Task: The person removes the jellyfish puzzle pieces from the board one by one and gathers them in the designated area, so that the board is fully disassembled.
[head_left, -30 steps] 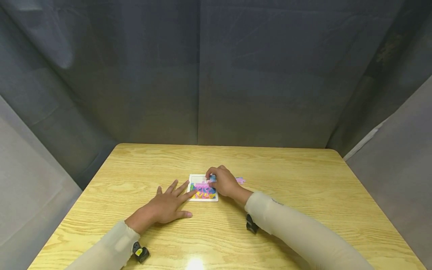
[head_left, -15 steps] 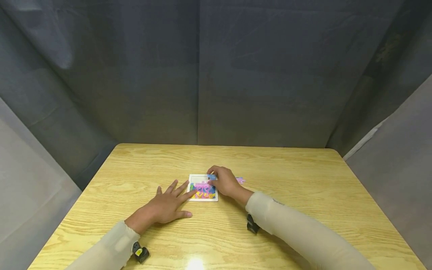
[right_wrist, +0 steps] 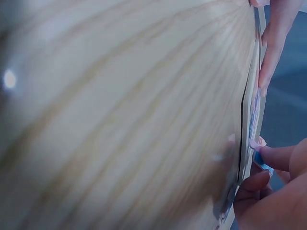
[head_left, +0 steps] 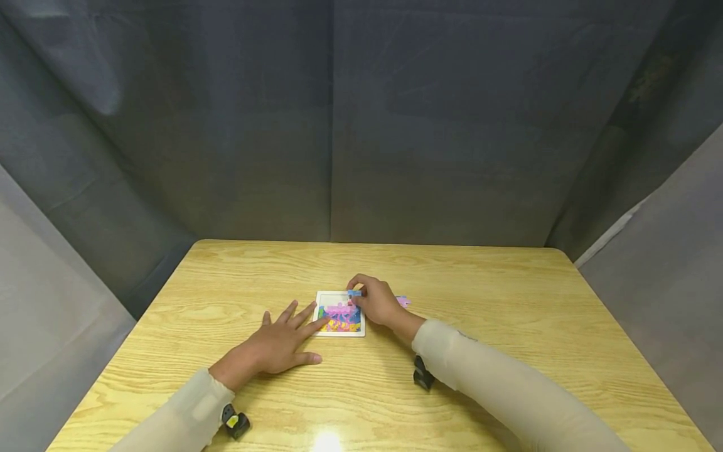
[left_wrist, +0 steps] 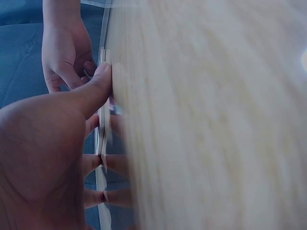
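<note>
A small jigsaw puzzle (head_left: pixel 341 321) in a white frame tray (head_left: pixel 339 334) lies on the table, its lower part filled with pink, blue and yellow pieces. The upper left of the tray shows bare and pale. My left hand (head_left: pixel 277 346) lies flat with spread fingers, its index finger reaching over the tray's left rim. At the upper right corner, my right hand (head_left: pixel 377 302) pinches a blue puzzle piece (head_left: pixel 354 293) between thumb and fingers. In the right wrist view that piece (right_wrist: pixel 264 163) shows blue and pink, close over the tray.
Just right of my right hand lies a loose pink and blue puzzle piece (head_left: pixel 403 301), partly hidden by the hand. The wooden table (head_left: pixel 480 282) ends at a dark curtain (head_left: pixel 440 125) behind, with grey cloth on both sides.
My right hand has shifted slightly away from me with the blue puzzle piece, which now overlaps the tray's far rim. My left hand has stayed in place.
</note>
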A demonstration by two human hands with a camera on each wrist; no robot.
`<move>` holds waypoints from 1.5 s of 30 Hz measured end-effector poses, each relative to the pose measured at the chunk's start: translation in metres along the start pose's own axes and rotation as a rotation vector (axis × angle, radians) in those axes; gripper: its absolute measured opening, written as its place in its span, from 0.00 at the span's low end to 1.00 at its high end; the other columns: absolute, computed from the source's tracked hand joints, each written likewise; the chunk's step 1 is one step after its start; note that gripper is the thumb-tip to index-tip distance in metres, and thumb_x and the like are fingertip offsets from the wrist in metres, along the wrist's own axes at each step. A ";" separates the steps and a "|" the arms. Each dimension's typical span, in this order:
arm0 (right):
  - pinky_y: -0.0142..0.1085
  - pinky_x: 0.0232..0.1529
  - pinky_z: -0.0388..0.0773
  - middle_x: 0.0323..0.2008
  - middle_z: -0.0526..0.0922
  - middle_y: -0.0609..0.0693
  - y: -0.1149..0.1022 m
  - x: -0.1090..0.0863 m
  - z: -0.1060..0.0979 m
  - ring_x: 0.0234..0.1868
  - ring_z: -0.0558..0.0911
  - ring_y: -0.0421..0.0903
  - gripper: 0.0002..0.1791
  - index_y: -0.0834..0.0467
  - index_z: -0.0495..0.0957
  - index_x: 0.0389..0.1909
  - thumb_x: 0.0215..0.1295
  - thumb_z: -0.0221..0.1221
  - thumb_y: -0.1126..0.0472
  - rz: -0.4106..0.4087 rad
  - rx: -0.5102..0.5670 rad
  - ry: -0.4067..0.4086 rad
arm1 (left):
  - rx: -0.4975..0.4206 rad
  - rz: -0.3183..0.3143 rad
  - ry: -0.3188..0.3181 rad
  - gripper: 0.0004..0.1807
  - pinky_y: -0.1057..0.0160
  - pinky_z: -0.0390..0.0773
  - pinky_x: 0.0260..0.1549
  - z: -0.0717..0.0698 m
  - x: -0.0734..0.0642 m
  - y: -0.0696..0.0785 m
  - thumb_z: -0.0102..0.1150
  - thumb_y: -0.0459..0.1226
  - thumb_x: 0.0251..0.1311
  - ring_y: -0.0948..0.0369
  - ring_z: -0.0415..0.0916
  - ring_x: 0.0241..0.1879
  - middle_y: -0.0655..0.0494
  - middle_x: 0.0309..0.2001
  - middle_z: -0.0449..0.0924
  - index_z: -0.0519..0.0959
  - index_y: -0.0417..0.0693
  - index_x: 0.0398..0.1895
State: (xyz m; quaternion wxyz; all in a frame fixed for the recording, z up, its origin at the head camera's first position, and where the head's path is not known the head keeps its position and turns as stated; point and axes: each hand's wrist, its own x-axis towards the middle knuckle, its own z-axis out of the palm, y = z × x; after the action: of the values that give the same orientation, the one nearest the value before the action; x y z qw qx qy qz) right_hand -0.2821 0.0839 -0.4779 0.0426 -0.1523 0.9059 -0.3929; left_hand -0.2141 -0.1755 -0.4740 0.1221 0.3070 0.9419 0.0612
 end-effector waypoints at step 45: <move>0.31 0.26 0.73 0.26 0.78 0.55 0.054 -0.035 -0.069 0.23 0.73 0.43 0.12 0.62 0.79 0.56 0.76 0.56 0.69 0.120 0.111 0.019 | -0.026 0.005 -0.002 0.44 0.15 0.47 0.61 -0.002 -0.001 0.001 0.47 0.69 0.69 0.34 0.36 0.81 0.49 0.85 0.38 0.51 0.68 0.84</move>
State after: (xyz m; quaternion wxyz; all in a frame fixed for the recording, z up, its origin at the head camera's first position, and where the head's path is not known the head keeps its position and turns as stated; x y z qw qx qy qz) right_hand -0.2759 0.1776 -0.4715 0.0659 -0.0916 0.8905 -0.4407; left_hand -0.2129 -0.1755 -0.4716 0.1267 0.3079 0.9401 0.0737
